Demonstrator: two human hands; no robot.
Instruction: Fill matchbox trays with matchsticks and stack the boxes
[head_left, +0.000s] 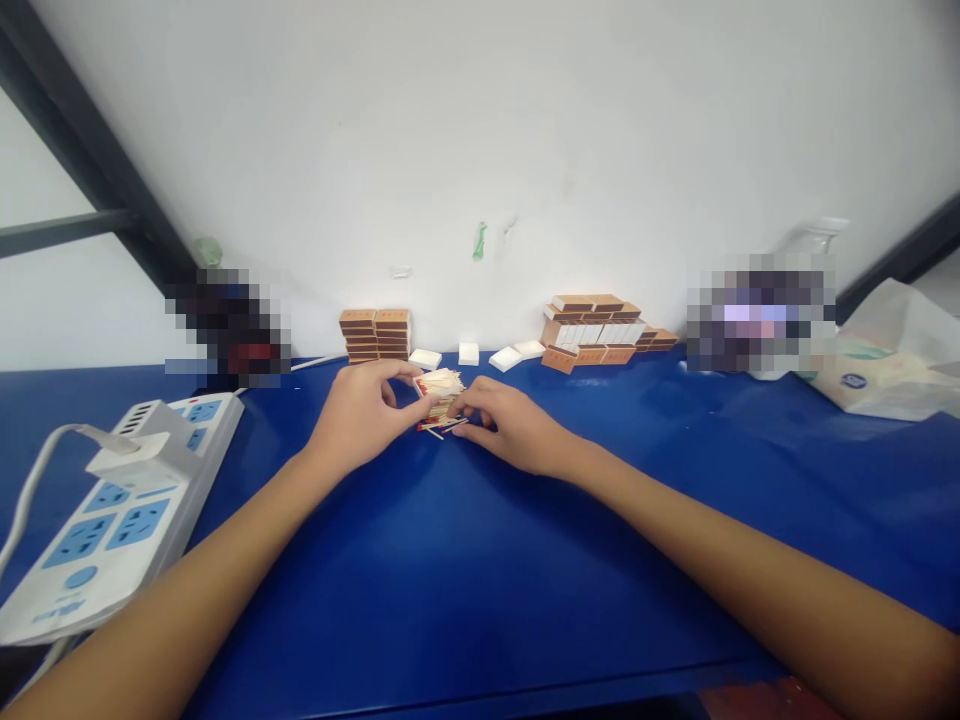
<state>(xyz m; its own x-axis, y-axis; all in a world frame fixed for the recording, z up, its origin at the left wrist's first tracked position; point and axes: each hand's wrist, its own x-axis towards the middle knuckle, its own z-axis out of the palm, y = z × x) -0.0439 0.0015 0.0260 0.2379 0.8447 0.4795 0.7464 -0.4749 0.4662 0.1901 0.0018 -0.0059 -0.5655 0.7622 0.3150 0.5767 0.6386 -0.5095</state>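
Both my hands meet over a small heap of matchsticks [441,392] in the middle of the blue table [465,580]. My left hand [365,408] curls its fingers round the left side of the heap, thumb and fingertips pinching at the sticks. My right hand [508,425] presses in from the right, fingers closed on the matchsticks near the table surface. A few red-tipped sticks poke out below the heap.
A neat stack of brown matchboxes [375,334] stands behind my hands by the wall. White inner trays [468,353] lie beside it. A larger pile of matchboxes [596,330] sits at back right. A white power strip [124,505] lies left; a plastic bag [889,365] far right.
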